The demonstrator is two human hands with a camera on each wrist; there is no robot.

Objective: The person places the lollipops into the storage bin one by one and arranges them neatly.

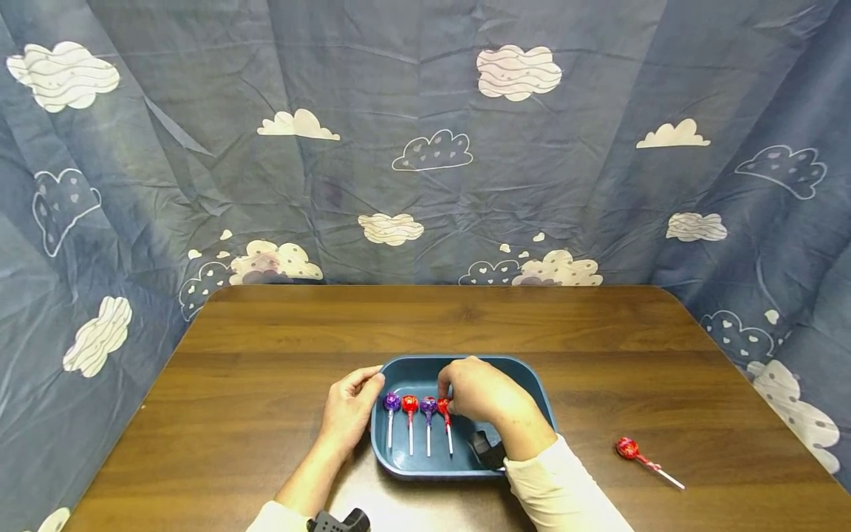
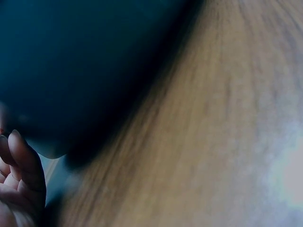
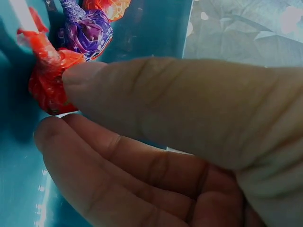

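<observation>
A blue tray [image 1: 459, 473] lies on the table, and my left hand [image 1: 349, 406] grips its left rim with thumb and fingers. Inside, a purple lollipop [image 1: 391, 403], a red lollipop [image 1: 409, 405] and another purple lollipop [image 1: 428, 406] form a row, sticks toward me. At the row's right end, my right hand [image 1: 485, 391] reaches into the tray and pinches the wrapped head of a second red lollipop [image 3: 49, 90]. Its stick slants slightly beside the others. In the left wrist view the tray's dark side [image 2: 85, 61] fills the upper left, with fingertips at its edge.
One more red lollipop [image 1: 628, 448] lies on the wooden table [image 1: 279, 369] to the right of the tray, its stick pointing toward the near right. Behind the table hangs a blue-grey curtain [image 1: 425, 199] with cloud prints.
</observation>
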